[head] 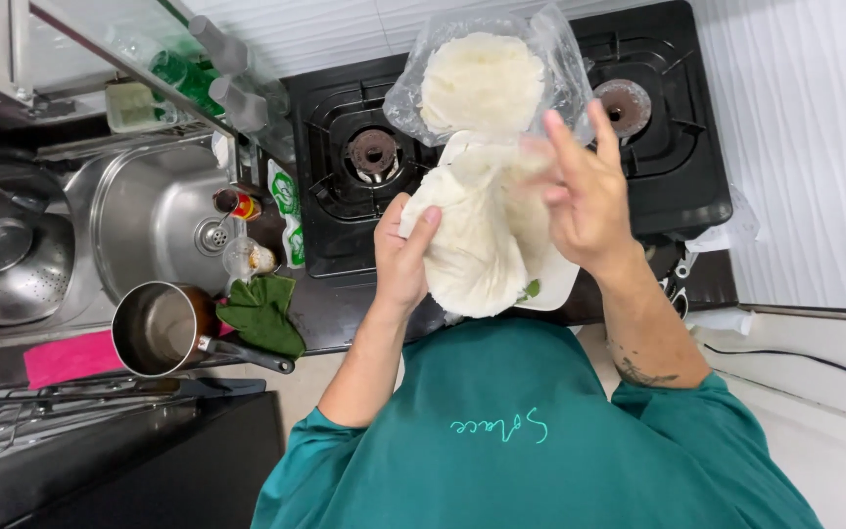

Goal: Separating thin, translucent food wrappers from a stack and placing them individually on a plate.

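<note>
Right now both hands are lifted above the stove (678, 147) and hold one clear plastic bag (550, 59) with white flat pieces inside, maybe thin sheets or wrappers; I cannot tell exactly what food it is. The left hand (401, 257) is closed on the lower white bundle (462, 250), with the thumb pressed on its top edge. The right hand (585, 196) is at the middle of the bag, its fingers (565, 147) stretched upward and partly spread against the plastic; it is blurred, so how firm its grip is I cannot tell. The two hands are apart, one on each side of the bag. The upper part of the bag holds a round white stack (482, 83) and hangs over the space between the two burners. Under the bundle a corner of a white board (555, 284) shows at the front of the stove, with something small and green on it.

To the left of the stove is a steel sink (144, 211). A small glass (247, 260) and a little red jar (237, 204) stand between sink and stove. A green cloth (261, 313) lies on the dark surface (340, 313), and beside it, touching the cloth, is a saucepan (159, 328) with a dark handle. A metal colander (12, 269) sits at the far left, and a pink cloth (70, 358) lies below it. The person wears a teal shirt (531, 441).
</note>
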